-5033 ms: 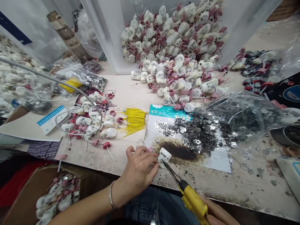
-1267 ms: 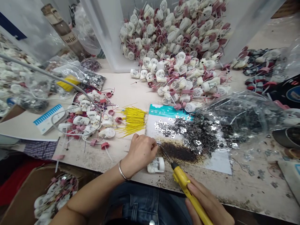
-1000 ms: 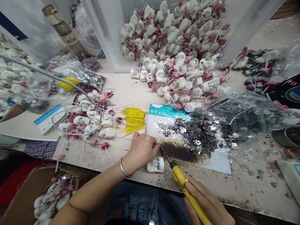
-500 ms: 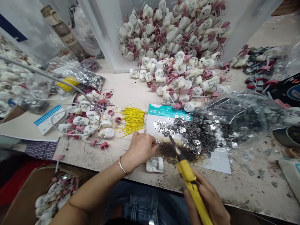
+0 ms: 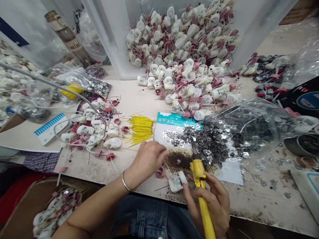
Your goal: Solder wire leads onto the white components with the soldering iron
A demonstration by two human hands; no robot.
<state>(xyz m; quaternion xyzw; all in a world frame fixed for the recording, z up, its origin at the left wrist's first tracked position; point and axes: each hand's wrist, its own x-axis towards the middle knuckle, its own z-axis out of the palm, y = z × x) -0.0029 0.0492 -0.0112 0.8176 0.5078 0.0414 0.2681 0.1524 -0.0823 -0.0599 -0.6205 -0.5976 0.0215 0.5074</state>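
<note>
My left hand (image 5: 147, 159) rests on the table edge with its fingertips pinched together over the scorched patch of a white sheet (image 5: 230, 169); a thin red wire and a tiny metal clip (image 5: 178, 161) lie just off the fingertips. My right hand (image 5: 213, 199) is wrapped round a yellow soldering iron (image 5: 199, 174), whose tip points away from me into a heap of small metal clips (image 5: 211, 142). The right thumb touches a white plastic part (image 5: 177, 181) lying tilted near the edge. A pink cap (image 5: 160, 172) sits beside that part.
A clear bin (image 5: 109, 39) at the back spills white and pink parts (image 5: 189, 83) onto the table. Yellow wires (image 5: 141, 129) and a smaller parts pile (image 5: 92, 127) lie left. A plastic bag (image 5: 251, 122) of clips lies right. A cardboard box (image 5: 30, 205) sits below left.
The right hand swung the iron's tip away from my left fingers up into the clip heap. The white part shifted right and turned, and a pink cap now shows beside it.
</note>
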